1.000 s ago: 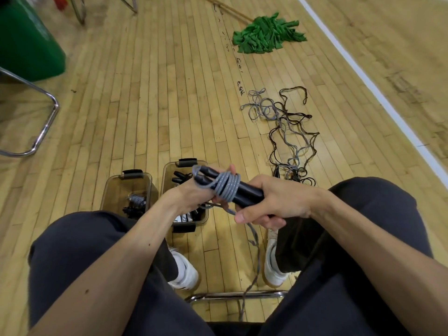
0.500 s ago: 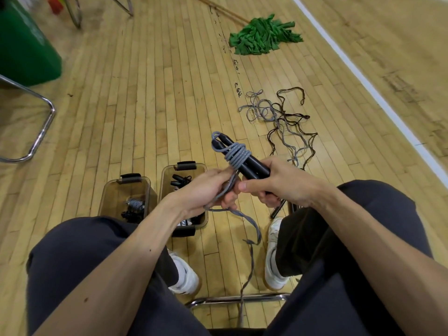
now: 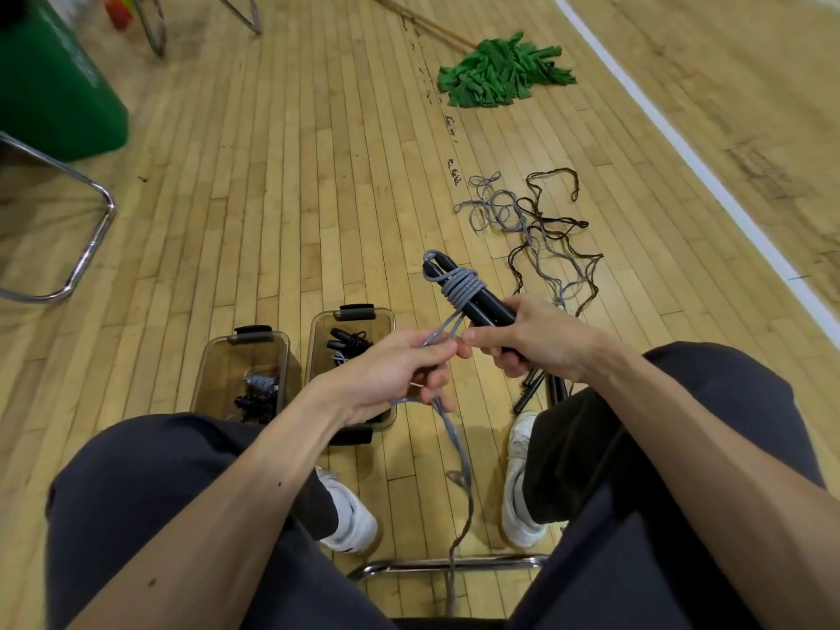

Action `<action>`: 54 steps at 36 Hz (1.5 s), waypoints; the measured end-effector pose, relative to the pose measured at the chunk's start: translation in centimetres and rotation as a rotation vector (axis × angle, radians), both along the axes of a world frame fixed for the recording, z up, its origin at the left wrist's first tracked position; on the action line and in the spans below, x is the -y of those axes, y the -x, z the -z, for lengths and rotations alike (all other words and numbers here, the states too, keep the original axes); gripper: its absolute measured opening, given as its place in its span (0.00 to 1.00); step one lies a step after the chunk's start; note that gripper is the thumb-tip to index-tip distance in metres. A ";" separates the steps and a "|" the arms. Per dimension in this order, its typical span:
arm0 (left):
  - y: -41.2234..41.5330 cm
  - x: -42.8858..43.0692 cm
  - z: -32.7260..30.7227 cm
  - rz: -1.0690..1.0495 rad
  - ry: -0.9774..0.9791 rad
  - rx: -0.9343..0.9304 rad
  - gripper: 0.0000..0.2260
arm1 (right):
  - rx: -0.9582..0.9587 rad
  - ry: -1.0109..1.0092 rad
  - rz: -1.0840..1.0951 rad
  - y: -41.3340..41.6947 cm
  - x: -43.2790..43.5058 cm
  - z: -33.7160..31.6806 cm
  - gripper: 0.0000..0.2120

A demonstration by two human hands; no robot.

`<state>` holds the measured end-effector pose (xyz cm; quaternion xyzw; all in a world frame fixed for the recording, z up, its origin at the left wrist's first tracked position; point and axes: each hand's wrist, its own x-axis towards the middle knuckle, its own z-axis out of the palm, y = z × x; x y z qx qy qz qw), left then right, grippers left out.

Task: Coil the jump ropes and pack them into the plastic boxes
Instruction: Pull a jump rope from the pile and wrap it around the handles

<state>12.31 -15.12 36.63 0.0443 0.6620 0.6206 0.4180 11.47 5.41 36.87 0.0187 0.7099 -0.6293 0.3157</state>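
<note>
My right hand (image 3: 532, 334) grips the two black handles (image 3: 477, 295) of a grey jump rope, held together and pointing up-left. Several turns of grey rope (image 3: 461, 286) are wound round the handles. My left hand (image 3: 400, 375) holds the doubled loose rope just below the handles; the rest hangs down between my knees to the floor. Two clear plastic boxes stand on the floor: the left box (image 3: 218, 356) and the right box (image 3: 318, 338), each with coiled ropes inside. A tangle of grey and brown ropes (image 3: 536, 234) lies on the floor ahead, right.
I sit on a metal-framed chair (image 3: 450, 563), white shoes on a wooden gym floor. A green mop head (image 3: 500, 75) lies far ahead, a green bin (image 3: 54, 93) far left, another chair frame (image 3: 86, 247) at left. More black handles (image 3: 536, 391) lie by my right foot.
The handles rose and tilted further up-left. My left hand came off the wraps, dropped below the handles and now pulls the loose doubled rope toward me.
</note>
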 end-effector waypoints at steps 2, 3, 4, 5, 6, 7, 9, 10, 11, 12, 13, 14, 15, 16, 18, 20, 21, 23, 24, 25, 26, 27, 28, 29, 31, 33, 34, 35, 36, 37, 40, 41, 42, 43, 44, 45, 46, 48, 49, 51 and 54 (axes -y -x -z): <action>0.0 -0.1 0.0 0.002 0.035 -0.014 0.11 | -0.012 -0.030 0.027 0.1 0.0 0.3 0.09; -0.1 -0.1 0.0 0.010 0.059 -0.027 0.12 | -0.027 -0.058 0.037 0.2 -0.1 0.5 0.09; -0.2 -0.2 0.0 0.020 0.083 -0.040 0.12 | -0.047 -0.094 0.049 0.2 -0.1 0.7 0.09; -0.4 -0.2 0.0 0.031 0.104 -0.047 0.12 | -0.068 -0.135 0.069 0.3 -0.2 1.0 0.09; -0.6 -0.2 0.0 0.039 0.118 -0.046 0.12 | -0.087 -0.176 0.100 0.4 -0.4 1.3 0.08; -0.9 -0.2 -0.1 0.044 0.128 -0.039 0.11 | -0.101 -0.214 0.146 0.6 -0.6 1.5 0.07; -1.4 -0.4 -0.1 0.060 0.185 -0.063 0.12 | -0.112 -0.265 0.236 1.0 -1.1 2.1 0.06; -1.6 -0.4 0.0 0.080 0.246 -0.119 0.12 | -0.109 -0.285 0.248 1.1 -1.3 2.3 0.06; -1.7 -0.5 0.0 0.110 0.314 -0.198 0.13 | -0.106 -0.309 0.239 1.1 -1.3 2.6 0.06; -1.8 -0.5 0.1 0.146 0.373 -0.284 0.13 | -0.105 -0.340 0.222 1.0 -1.3 2.9 0.06; -1.9 -0.5 0.1 0.185 0.421 -0.365 0.13 | -0.106 -0.378 0.207 1.0 -1.2 3.1 0.06; -2.0 -0.6 0.0 0.223 0.461 -0.438 0.13 | -0.108 -0.416 0.195 0.9 -1.0 3.4 0.06; -2.1 -0.6 -0.1 0.256 0.497 -0.499 0.13 | -0.109 -0.452 0.179 0.9 -0.8 3.5 0.07; -2.2 -0.6 -0.3 0.285 0.535 -0.550 0.12 | -0.106 -0.481 0.160 0.9 -0.7 3.6 0.07; -2.2 -0.7 -0.8 0.333 0.594 -0.639 0.10 | -0.075 -0.529 0.118 0.9 -0.4 3.5 0.08; -2.0 -0.5 -1.3 0.349 0.626 -0.733 0.10 | -0.031 -0.568 0.056 0.8 -0.2 3.5 0.09; -1.8 -0.4 -1.4 0.348 0.636 -0.785 0.10 | 0.000 -0.569 0.012 0.7 -0.1 3.5 0.08; -1.5 0.0 -1.4 0.346 0.648 -0.885 0.13 | 0.073 -0.579 -0.122 0.5 0.1 3.6 0.08; -1.4 0.2 -1.4 0.345 0.653 -0.931 0.14 | 0.112 -0.595 -0.205 0.3 0.2 3.6 0.08; -1.3 0.3 -1.4 0.348 0.656 -0.976 0.14 | 0.152 -0.608 -0.286 0.2 0.4 3.6 0.08; -1.3 0.4 -1.4 0.350 0.650 -1.015 0.13 | 0.190 -0.609 -0.355 0.0 0.6 3.6 0.08; -1.2 0.5 -1.3 0.348 0.639 -1.048 0.11 | 0.226 -0.601 -0.409 -0.2 0.8 3.6 0.09; -1.1 0.7 -1.2 0.339 0.630 -1.076 0.10 | 0.256 -0.588 -0.454 -0.3 1.0 3.5 0.09; -0.9 0.8 -1.1 0.321 0.623 -1.103 0.10 | 0.278 -0.571 -0.495 -0.5 1.2 3.4 0.10; -0.4 1.1 -0.9 0.270 0.591 -1.138 0.10 | 0.307 -0.524 -0.571 -0.9 1.5 3.1 0.10; 0.1 1.4 -0.8 0.215 0.568 -1.136 0.08 | 0.334 -0.464 -0.625 -1.2 1.8 2.9 0.11; 0.2 1.4 -0.8 0.194 0.563 -1.118 0.08 | 0.338 -0.442 -0.649 -1.3 1.9 2.7 0.11; 0.4 1.4 -0.6 0.180 0.556 -1.093 0.07 | 0.335 -0.427 -0.673 -1.5 2.0 2.6 0.11; 0.5 1.4 -0.5 0.174 0.546 -1.065 0.07 | 0.331 -0.413 -0.697 -1.6 2.0 2.6 0.12; 0.6 1.4 -0.3 0.171 0.532 -1.032 0.07 | 0.331 -0.397 -0.721 -1.7 2.1 2.5 0.12; 1.0 1.4 0.1 0.177 0.477 -0.912 0.06 | 0.351 -0.341 -0.774 -2.1 2.1 2.2 0.13; 1.1 1.5 0.2 0.176 0.460 -0.865 0.06 | 0.354 -0.322 -0.786 -2.2 2.0 2.2 0.13; 1.3 1.5 0.4 0.169 0.445 -0.817 0.06 | 0.354 -0.304 -0.795 -2.3 1.9 2.1 0.13; 1.5 1.6 0.6 0.161 0.431 -0.773 0.06 | 0.352 -0.285 -0.798 -2.4 1.8 2.1 0.12; 1.6 1.6 0.8 0.155 0.419 -0.735 0.06 | 0.350 -0.266 -0.799 -2.5 1.6 2.0 0.13; 1.6 1.6 1.0 0.150 0.406 -0.701 0.05 | 0.349 -0.244 -0.797 -2.6 1.4 1.9 0.13; 1.6 1.6 1.1 0.148 0.395 -0.672 0.05 | 0.350 -0.218 -0.797 -2.7 1.3 1.8 0.14; 1.6 1.5 1.4 0.140 0.376 -0.631 0.06 | 0.344 -0.161 -0.789 -2.9 1.0 1.6 0.15; 1.6 1.5 1.6 0.133 0.367 -0.610 0.06 | 0.336 -0.133 -0.778 -3.0 0.8 1.5 0.15; 1.5 1.3 1.9 0.131 0.351 -0.577 0.08 | 0.307 -0.085 -0.747 -3.2 0.6 1.2 0.16; 1.5 1.0 2.0 0.133 0.336 -0.514 0.10 | 0.242 -0.018 -0.683 -3.5 0.5 0.7 0.10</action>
